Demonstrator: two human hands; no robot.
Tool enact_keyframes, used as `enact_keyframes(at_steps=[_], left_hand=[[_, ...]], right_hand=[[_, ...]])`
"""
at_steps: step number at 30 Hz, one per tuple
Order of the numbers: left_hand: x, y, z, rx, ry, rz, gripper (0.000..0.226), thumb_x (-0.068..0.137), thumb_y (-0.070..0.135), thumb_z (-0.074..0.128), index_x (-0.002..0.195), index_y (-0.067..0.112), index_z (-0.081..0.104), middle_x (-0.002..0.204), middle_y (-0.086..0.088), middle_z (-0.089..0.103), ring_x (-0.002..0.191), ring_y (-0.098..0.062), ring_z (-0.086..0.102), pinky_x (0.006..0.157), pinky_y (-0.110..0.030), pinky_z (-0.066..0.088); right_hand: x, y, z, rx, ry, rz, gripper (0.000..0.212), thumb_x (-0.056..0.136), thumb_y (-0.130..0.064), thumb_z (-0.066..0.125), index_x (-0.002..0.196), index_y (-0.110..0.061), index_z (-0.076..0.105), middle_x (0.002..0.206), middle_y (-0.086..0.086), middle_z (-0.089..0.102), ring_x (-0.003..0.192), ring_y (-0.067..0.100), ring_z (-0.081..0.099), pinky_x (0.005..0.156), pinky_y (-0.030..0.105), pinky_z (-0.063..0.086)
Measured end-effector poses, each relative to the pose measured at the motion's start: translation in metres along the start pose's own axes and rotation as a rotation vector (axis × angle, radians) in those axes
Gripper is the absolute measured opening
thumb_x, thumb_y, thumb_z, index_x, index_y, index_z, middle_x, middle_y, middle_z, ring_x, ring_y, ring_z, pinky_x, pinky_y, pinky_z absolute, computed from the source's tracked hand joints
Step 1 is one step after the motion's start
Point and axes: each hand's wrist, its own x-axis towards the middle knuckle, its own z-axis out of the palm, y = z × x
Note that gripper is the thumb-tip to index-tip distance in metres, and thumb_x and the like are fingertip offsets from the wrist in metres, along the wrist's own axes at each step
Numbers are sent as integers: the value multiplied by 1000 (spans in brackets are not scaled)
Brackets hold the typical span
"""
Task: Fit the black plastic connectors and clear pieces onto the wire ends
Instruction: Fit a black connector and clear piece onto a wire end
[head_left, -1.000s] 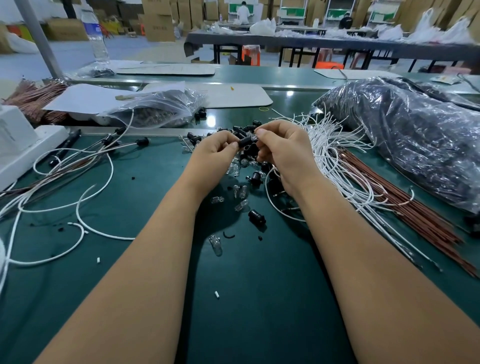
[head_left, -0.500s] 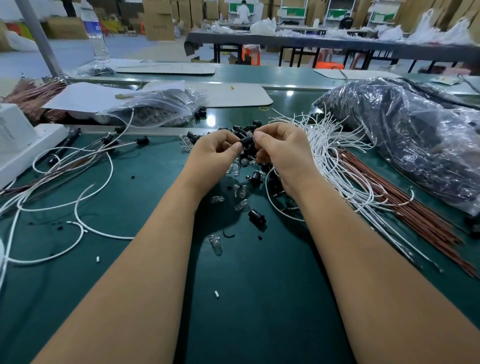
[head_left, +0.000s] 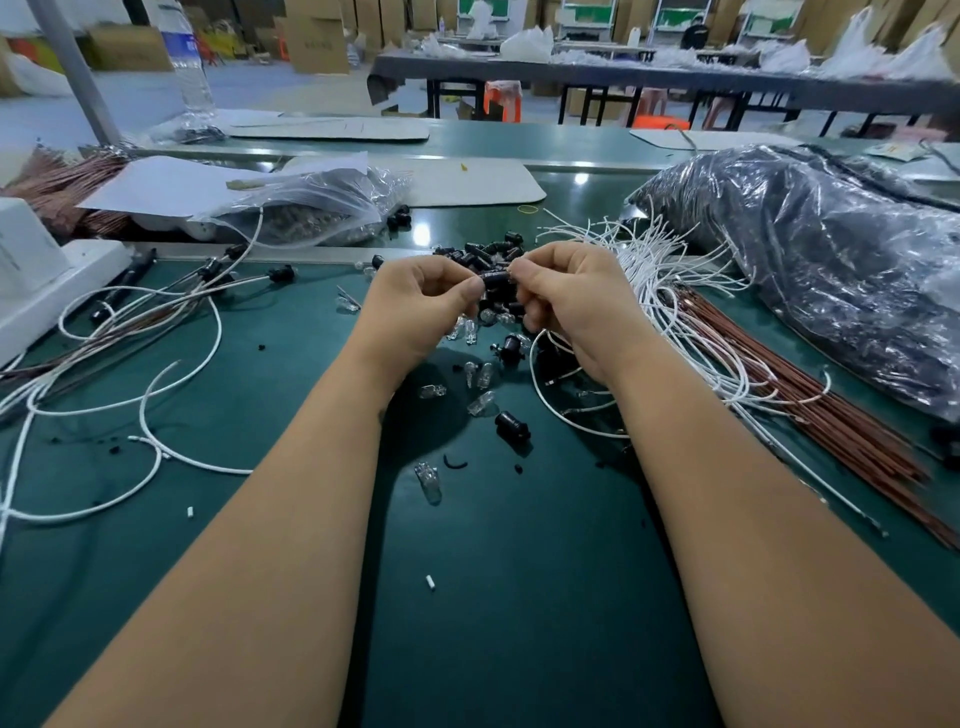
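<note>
Both hands are lifting slightly above the connector pile (head_left: 493, 249), left hand (head_left: 415, 306) and right hand (head_left: 571, 306) pinching one black connector (head_left: 494, 276), likely seating it; next needing a firm, aligned push.

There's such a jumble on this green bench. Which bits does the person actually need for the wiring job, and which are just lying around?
For the job:
- small black plastic connector, pinched between left hand and right hand
- loose black connectors
- little clear glass-like pieces
- bundle of thin white wires

Just lying about:
- clear plastic water bottle
- white paper sheet
- yellow rubber band
</note>
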Motion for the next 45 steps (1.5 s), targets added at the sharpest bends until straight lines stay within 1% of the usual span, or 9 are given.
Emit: enact_keyframes(at_steps=[4,9,15,25,33,35,38,40,45], left_hand=[[1,-1,-2,-74,20,8,11,85,6,71,77,13,68,56,7,65,49,-4,56,51,-14,44],[2,-4,-3,-92,19,-33,13,87,11,70,74,15,68,53,6,64,46,-4,48,48,-14,39],[2,-5,-2,-124,-5,1,9,84,6,71,78,11,67,57,9,65,55,-3,55,59,-15,47],[4,-7,-4,-205,-21,-67,16,88,9,67,73,14,64,51,6,61,43,-2,42,46,-11,34],[2,-3,-1,-224,-44,-81,18,90,9,64,73,15,63,52,8,61,42,-2,37,43,-12,30],[1,-2,0,-212,-26,-61,15,90,11,65,76,16,65,53,8,62,45,-4,37,45,-14,29],[1,-3,1,-213,15,-53,11,90,14,66,79,16,68,55,8,62,50,-9,35,48,-18,29],[2,-3,1,-203,34,-55,11,90,15,65,80,16,69,56,8,63,50,-9,36,48,-17,30],[3,-4,3,-135,49,-40,13,90,11,65,78,16,69,52,11,62,45,3,47,49,-7,36]], right_hand=[[-1,1,2,-24,21,-34,11,92,-4,60,82,-8,63,62,5,57,45,11,49,48,22,45],[-1,0,1,37,-13,-27,11,91,0,61,82,-7,63,66,6,60,50,10,54,54,23,51],[-2,-1,7,82,19,75,12,95,-3,56,84,-4,60,63,5,55,46,8,48,50,23,48],[-3,4,11,51,-41,-88,19,95,-2,56,78,-10,55,62,4,55,48,13,48,50,27,45],[-1,3,9,42,-64,-136,16,96,-9,57,80,-10,54,60,3,52,43,11,44,44,22,38],[-1,0,9,100,-69,-105,15,99,-13,52,87,-6,58,63,4,54,47,13,47,47,24,43],[-2,-4,9,366,-79,9,36,105,-22,35,100,2,61,67,8,57,53,17,54,53,29,50],[-3,-5,11,454,-73,49,41,106,-26,33,103,4,61,67,9,59,54,17,56,54,30,53],[-3,1,16,234,41,-30,8,96,-9,57,91,-4,61,64,4,62,50,12,59,56,28,56]])
